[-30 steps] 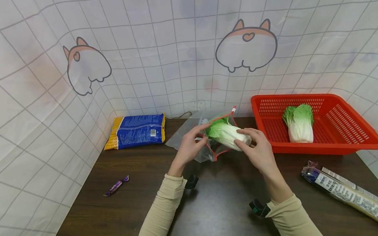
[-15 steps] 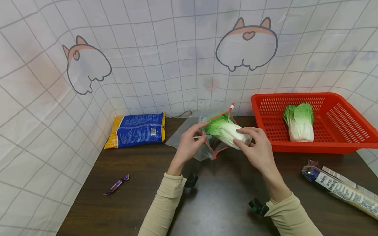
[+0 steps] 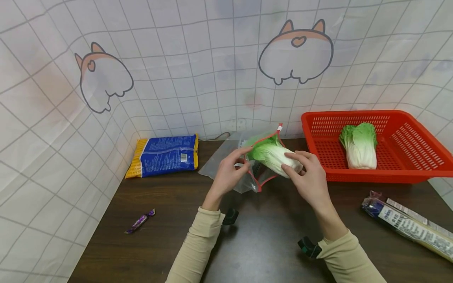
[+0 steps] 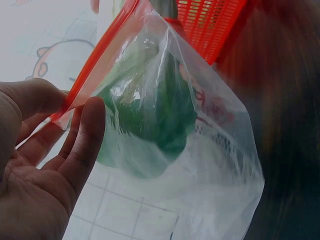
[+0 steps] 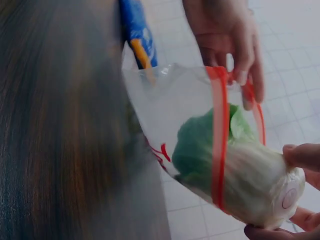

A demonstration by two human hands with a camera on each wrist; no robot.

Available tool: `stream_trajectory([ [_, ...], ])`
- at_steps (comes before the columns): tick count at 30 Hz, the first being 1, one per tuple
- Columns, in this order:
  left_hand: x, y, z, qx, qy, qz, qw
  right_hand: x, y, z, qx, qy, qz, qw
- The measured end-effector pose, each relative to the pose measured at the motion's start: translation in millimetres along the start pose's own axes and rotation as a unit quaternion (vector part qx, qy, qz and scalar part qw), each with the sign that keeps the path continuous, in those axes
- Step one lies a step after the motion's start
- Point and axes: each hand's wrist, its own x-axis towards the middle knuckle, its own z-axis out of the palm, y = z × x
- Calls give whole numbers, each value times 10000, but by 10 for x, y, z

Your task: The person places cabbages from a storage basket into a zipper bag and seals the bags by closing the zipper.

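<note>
Cabbage (image 3: 274,156) has edged a little deeper since a second ago; leafy end now inside the zip bag (image 3: 247,167), held above the counter (image 3: 170,220). Right hand (image 3: 308,177) grip pinches the pale stem end; left hand (image 3: 226,173) pinches the red rim. Looks light and firm; film limp and slippery. Best held by stem and rim.

No word, brand or number can be read anywhere in these views. The blue and yellow packet (image 3: 164,156) carries white print and a small barcode patch, and the long wrapped packet (image 3: 410,225) at the table's right edge has a white label with dark print, all too small to make out. The clear zip bag (image 4: 170,130) bears red printed marks, blurred beyond reading.
</note>
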Motion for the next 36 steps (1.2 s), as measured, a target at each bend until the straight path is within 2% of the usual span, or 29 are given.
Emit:
stream_trajectory([
  [3, 3, 7, 23, -5, -106, 38, 9999, -10, -15, 27, -147, 256, -329, 9990],
  [5, 3, 13, 33, -29, -133, 49, 9999, -13, -18, 36, -149, 342, -388, 9985],
  [13, 2, 21, 39, -71, -123, -11, 9999, -32, 1, 36, -107, 145, -264, 9995],
  [21, 9, 22, 47, -90, -160, -1, 9998, -17, -27, 44, -93, 240, -8, 9997],
  [29, 4, 28, 55, -27, -187, 26, 9998, 8, -50, 65, -81, 293, -25, 9995],
  [36, -1, 31, 47, -110, -189, -18, 9998, 29, -74, 106, -84, 60, -162, 9998],
])
